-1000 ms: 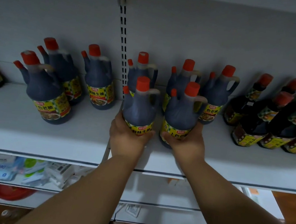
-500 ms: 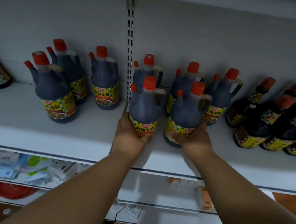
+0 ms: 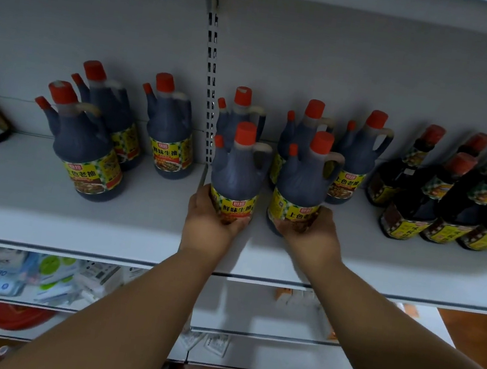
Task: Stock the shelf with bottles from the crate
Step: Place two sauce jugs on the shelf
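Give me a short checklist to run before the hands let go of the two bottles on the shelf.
1. Left hand wraps the left dark red-capped handled plastic bottle: ok.
2. Right hand wraps the right dark red-capped handled plastic bottle: ok.
3. Both bottles upright: ok.
4. Bases flat on the white metal shelf: cannot tell, the hands hide them.
5. Yellow labels face outward: ok.
6. Gap to the back row of bottles: cannot tell.

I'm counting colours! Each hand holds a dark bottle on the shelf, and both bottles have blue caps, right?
Not quite. The caps are red, not blue, as the head view shows. The left hand holds one dark bottle and the right hand holds the other bottle, both on the shelf.
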Tool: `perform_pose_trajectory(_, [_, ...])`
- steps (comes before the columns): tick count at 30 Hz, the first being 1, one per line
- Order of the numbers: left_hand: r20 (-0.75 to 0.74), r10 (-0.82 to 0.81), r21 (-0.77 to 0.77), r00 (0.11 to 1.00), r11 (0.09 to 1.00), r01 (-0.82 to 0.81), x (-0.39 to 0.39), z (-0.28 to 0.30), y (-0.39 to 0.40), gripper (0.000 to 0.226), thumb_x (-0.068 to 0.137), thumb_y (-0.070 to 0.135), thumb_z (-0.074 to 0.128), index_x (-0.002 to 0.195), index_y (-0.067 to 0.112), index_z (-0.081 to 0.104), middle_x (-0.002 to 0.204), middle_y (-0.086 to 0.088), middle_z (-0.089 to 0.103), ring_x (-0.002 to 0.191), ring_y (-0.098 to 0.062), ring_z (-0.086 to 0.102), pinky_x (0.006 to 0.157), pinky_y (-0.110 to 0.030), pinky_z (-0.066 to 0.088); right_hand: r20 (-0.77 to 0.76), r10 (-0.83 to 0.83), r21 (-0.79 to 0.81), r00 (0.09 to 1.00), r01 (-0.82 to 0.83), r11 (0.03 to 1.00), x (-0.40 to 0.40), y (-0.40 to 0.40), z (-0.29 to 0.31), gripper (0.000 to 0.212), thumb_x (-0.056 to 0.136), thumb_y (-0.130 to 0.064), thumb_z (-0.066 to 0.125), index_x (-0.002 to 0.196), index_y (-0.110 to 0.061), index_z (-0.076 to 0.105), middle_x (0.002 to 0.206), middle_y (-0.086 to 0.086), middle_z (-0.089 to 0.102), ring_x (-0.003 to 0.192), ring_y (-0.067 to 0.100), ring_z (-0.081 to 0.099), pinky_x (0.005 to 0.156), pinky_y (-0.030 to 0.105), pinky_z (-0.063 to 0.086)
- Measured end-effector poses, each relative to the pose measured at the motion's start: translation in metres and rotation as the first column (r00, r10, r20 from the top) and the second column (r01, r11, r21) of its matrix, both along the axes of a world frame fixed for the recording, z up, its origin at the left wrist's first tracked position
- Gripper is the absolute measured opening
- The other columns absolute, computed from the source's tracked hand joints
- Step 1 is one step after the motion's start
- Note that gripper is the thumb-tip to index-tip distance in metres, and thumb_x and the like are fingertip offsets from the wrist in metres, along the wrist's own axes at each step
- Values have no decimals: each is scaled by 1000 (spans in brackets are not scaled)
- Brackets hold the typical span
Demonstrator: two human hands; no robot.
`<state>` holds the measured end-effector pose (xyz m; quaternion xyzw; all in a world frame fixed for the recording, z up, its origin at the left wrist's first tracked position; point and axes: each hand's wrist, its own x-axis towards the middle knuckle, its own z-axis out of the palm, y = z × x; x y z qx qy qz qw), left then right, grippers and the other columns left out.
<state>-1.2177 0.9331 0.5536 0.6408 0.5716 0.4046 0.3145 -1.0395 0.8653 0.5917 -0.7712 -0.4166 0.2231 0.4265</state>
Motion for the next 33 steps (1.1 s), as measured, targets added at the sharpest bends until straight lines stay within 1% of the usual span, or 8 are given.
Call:
perform_pose_trajectory(3, [-22,15,60,1000,998,-14,-5,-1,-5,86,59,48,86,130,15,50,123,-5,56,106,-20,60,88,-37,54,206,-85,-61,975,99,993,-10,-16,-20,37,81,-41,71,88,-14,47,86,8,57,80,31,59,64,30,42])
perform_pose_trajectory(6, [-22,16,86,1000,996,-14,-8,1,-8,80,63,39,88,129,13,52,123,-6,53,107,-21,58,90,-35,52,293,89,-60,952,-75,995,-31,-22,-18,21,89,-35,62,85,-16,54,78,1,55,77,26,57,64,30,39])
perform_pose_trajectory(8, [-8,6,78,1000,997,-5,-9,2,-7,78,62,38,88,128,16,53,123,-4,54,105,-20,60,88,-36,54,292,181,-42,939,-177,983,-42,-14,-15,21,91,-33,60,103,-16,58,87,3,63,83,25,60,68,31,44])
perform_pose_trajectory(12, [-4,-9,52,1000,999,9,-9,4,-4,75,63,37,88,127,17,53,120,-3,56,101,-20,61,85,-34,53,266,251,2,931,-261,965,-54,13,-14,43,93,-31,58,132,-16,48,114,8,65,99,28,62,74,31,48])
perform_pose_trajectory(18, [-18,0,12,1000,1000,1,-10,11,2,73,69,30,84,131,16,49,125,-5,52,107,-23,58,84,-24,43,205,235,52,950,-250,967,-62,34,-14,39,95,-28,57,132,-16,50,118,7,66,106,27,61,83,36,50])
perform_pose_trajectory(21, [-23,5,18,1000,1000,-4,-11,12,5,74,68,31,85,131,15,50,125,-6,52,108,-23,57,87,-25,44,187,252,43,949,-265,963,-61,40,-15,38,94,-31,58,128,-15,52,116,6,67,105,26,62,85,41,51])
perform_pose_trajectory(26, [-9,26,33,1000,999,-26,-11,10,1,71,67,33,86,128,16,52,122,-4,52,105,-21,59,86,-27,47,173,231,56,958,-244,968,-59,40,-19,33,93,-32,60,121,-14,57,111,4,69,102,23,64,83,35,51])
perform_pose_trajectory(33, [-18,31,26,999,999,-31,-11,9,3,72,66,34,86,128,15,53,122,-3,54,103,-20,59,84,-25,47,157,241,67,958,-254,965,-58,41,-21,36,94,-33,59,126,-17,55,116,3,68,105,22,63,86,36,51])
